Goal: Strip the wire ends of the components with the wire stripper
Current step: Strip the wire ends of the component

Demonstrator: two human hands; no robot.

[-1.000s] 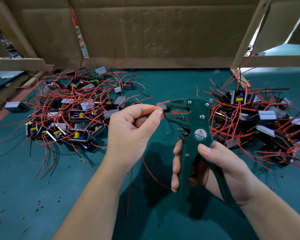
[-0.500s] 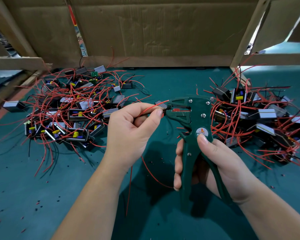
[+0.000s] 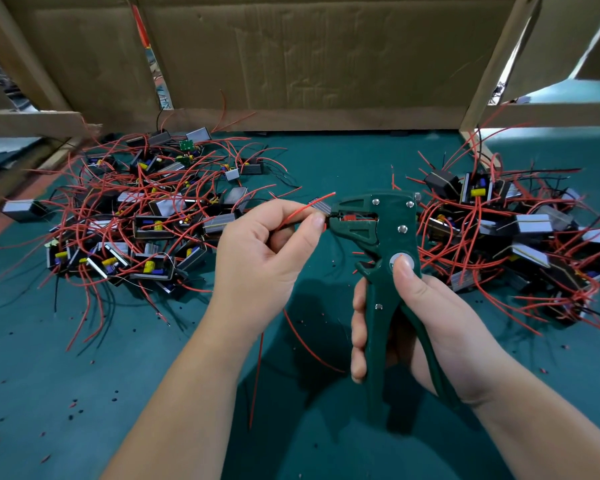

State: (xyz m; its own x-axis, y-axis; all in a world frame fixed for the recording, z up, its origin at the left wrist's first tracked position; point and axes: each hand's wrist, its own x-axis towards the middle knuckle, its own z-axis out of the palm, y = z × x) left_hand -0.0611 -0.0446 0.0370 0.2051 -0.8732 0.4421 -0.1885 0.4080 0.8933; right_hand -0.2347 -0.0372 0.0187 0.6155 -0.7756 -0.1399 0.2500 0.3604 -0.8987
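My right hand grips the handles of a dark green wire stripper, thumb pressed on its round label. The stripper's jaws point left. My left hand pinches a red wire between thumb and forefinger right at the jaws. A small grey component shows just behind my left fingertips. More red wire hangs down below my left hand.
One pile of small boxed components with red wires lies on the green table at the left, another pile at the right. Cardboard walls and wooden posts close off the back. Tiny insulation scraps dot the tabletop.
My right thumb has slid up the stripper onto its round label, and the handles sit closer together. My left hand stays at the jaws with the wire.
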